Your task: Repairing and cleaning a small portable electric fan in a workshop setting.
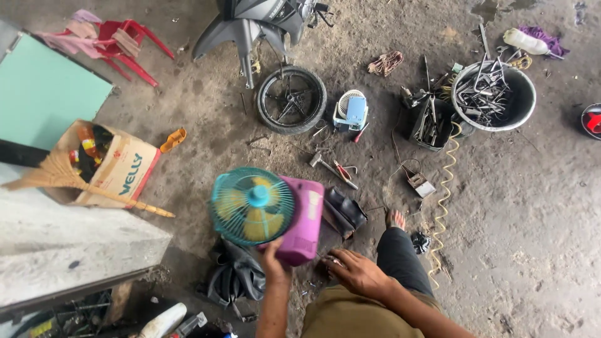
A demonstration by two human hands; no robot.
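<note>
Holding a small teal fan (pixel 252 205) on its purple base (pixel 302 219), the left hand (pixel 273 255) grips the base from below at centre frame. The right hand (pixel 355 272), at four o'clock, rests half-curled and holds nothing. A hammer (pixel 330 169) lies at one o'clock. I judge the fan is being inspected; turning it needs the second hand.
</note>
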